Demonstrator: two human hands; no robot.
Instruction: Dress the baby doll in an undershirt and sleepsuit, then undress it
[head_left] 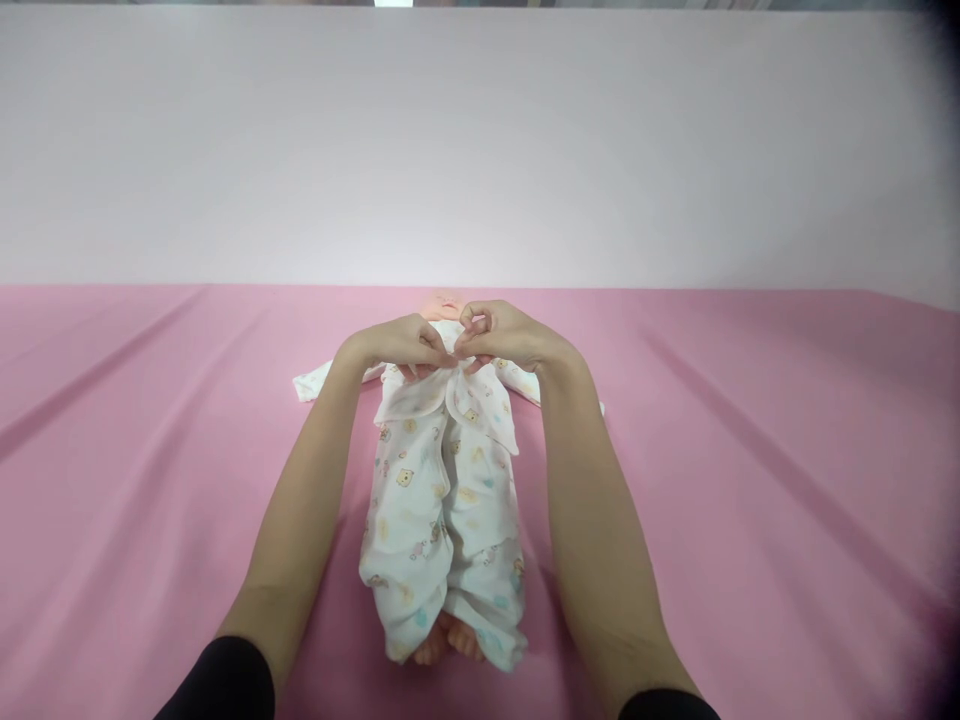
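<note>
A baby doll (pixel 441 308) lies on its back, feet toward me, dressed in a white baby outfit (pixel 409 480) with small bear prints. My left hand (pixel 409 343) and my right hand (pixel 499 335) meet over its chest, fingertips pinched on the front edges of the top. Below my fingers the two lower flaps of the top hang apart over the trousers. Whatever fastening lies between my fingertips is hidden. The doll's bare feet (pixel 450 640) show at the trouser hems. Its sleeves stretch out to both sides, partly behind my forearms.
A pink sheet (pixel 150 500) with soft creases covers the surface under the doll. Behind it stands a plain white wall or panel (pixel 480 150). A narrow strip of background shows above its top edge.
</note>
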